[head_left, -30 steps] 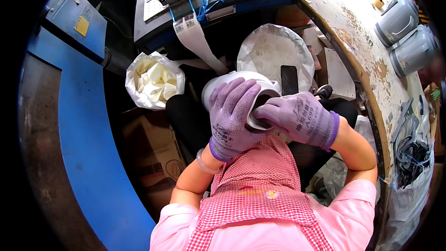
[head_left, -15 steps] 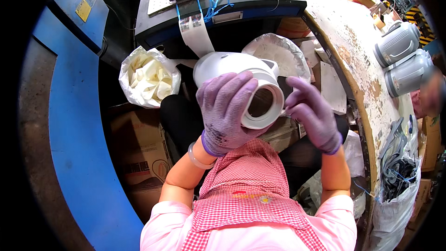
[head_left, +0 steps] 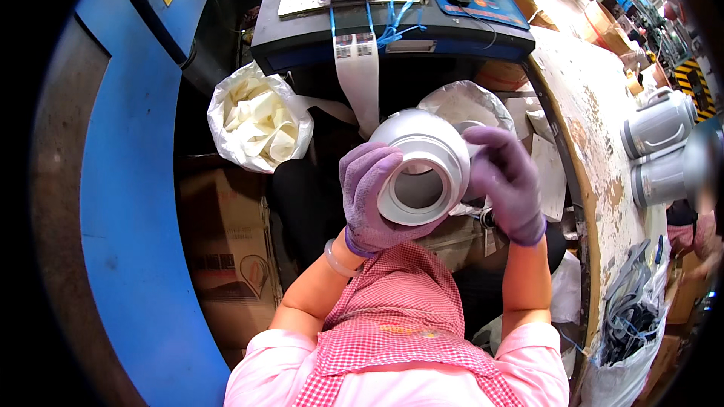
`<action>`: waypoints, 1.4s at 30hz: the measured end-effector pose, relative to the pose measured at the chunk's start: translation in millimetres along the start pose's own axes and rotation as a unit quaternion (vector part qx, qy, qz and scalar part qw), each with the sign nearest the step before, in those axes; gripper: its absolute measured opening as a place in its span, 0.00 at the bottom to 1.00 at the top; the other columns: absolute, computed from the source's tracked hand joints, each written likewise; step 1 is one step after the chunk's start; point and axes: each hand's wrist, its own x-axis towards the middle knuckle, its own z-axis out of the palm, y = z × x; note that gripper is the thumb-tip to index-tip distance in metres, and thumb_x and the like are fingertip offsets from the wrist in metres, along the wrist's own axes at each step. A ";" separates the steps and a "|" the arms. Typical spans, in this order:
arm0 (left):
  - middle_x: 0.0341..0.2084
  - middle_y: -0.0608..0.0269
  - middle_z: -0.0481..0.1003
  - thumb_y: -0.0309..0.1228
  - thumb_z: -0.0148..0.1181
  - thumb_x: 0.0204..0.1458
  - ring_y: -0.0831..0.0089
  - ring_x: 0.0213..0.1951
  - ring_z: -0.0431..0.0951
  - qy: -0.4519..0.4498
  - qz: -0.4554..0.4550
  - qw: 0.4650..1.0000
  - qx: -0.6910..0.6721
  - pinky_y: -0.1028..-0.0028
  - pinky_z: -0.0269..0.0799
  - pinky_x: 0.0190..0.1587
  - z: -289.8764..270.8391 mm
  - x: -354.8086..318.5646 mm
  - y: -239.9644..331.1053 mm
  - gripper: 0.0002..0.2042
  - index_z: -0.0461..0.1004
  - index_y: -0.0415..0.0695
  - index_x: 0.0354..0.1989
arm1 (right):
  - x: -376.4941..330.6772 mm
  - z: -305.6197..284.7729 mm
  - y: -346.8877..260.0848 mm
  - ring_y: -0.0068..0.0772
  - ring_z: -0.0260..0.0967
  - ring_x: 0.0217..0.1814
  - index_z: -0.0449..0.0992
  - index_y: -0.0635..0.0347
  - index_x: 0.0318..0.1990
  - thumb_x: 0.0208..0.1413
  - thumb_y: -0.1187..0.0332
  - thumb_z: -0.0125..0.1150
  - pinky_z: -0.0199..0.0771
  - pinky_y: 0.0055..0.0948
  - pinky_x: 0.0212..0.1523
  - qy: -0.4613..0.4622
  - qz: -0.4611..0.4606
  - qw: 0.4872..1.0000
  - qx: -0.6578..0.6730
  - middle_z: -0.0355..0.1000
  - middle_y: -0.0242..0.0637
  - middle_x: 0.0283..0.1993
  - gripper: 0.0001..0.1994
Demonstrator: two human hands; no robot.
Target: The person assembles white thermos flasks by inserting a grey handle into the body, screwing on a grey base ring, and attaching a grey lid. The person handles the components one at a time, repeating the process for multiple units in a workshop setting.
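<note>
Both my hands wear purple gloves. My left hand (head_left: 369,200) grips a white rounded jug-like body (head_left: 418,154) by its left side, its open round mouth turned up toward me. My right hand (head_left: 505,181) holds the same white body on its right side, fingers curled over the rim. The piece is raised in front of my chest, above my lap and pink checked apron (head_left: 400,324).
A white bag of pale scraps (head_left: 256,120) lies at the left, a brown carton (head_left: 222,249) below it. A dark bench with a label strip (head_left: 358,68) stands ahead. Right: a worn round table (head_left: 596,151), two grey jugs (head_left: 660,124), a bag of grey parts (head_left: 630,309).
I have lifted the white body higher and tilted its mouth toward me. My right hand came off the opening and shifted to its right side.
</note>
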 end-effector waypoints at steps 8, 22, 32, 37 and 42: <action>0.49 0.56 0.73 0.45 0.82 0.32 0.56 0.47 0.75 -0.007 0.079 0.996 -0.026 0.61 0.70 0.50 -5.8 -16.0 -13.6 0.38 0.70 0.43 0.53 | 50.3 -12.0 23.2 0.11 0.65 0.30 0.79 0.61 0.49 0.57 0.75 0.65 0.65 0.14 0.31 0.120 -0.021 0.988 -0.098 0.71 0.23 0.29 0.12; 0.66 0.27 0.53 0.43 0.73 0.41 0.35 0.56 0.71 -0.294 -0.292 0.890 0.192 0.54 0.74 0.55 -68.1 -155.6 -6.2 0.50 0.50 0.39 0.71 | 221.8 46.7 97.3 0.46 0.68 0.61 0.77 0.53 0.54 0.46 0.63 0.71 0.65 0.44 0.64 -0.130 -0.402 0.814 -0.398 0.75 0.40 0.55 0.25; 0.66 0.25 0.52 0.42 0.74 0.40 0.32 0.58 0.70 -0.253 -0.303 0.905 0.157 0.55 0.77 0.52 -57.0 -187.1 -5.6 0.50 0.50 0.37 0.70 | 164.7 54.0 76.2 0.42 0.73 0.51 0.80 0.50 0.44 0.46 0.65 0.71 0.71 0.41 0.56 -0.258 -0.295 0.832 -0.393 0.77 0.37 0.45 0.15; 0.66 0.25 0.52 0.44 0.74 0.40 0.34 0.57 0.71 -0.268 -0.303 0.901 0.155 0.56 0.77 0.51 -57.6 -188.5 -3.5 0.51 0.50 0.37 0.70 | 237.5 84.6 78.9 0.45 0.72 0.46 0.81 0.50 0.46 0.50 0.63 0.69 0.73 0.39 0.50 -0.155 -0.292 0.863 -0.383 0.76 0.36 0.42 0.14; 0.66 0.25 0.53 0.46 0.74 0.39 0.35 0.57 0.71 -0.257 -0.337 0.895 0.141 0.57 0.78 0.51 -59.1 -183.5 -4.4 0.52 0.50 0.36 0.70 | 220.6 80.7 80.3 0.41 0.72 0.50 0.81 0.47 0.42 0.51 0.62 0.65 0.72 0.40 0.52 -0.188 -0.319 0.791 -0.486 0.75 0.35 0.46 0.10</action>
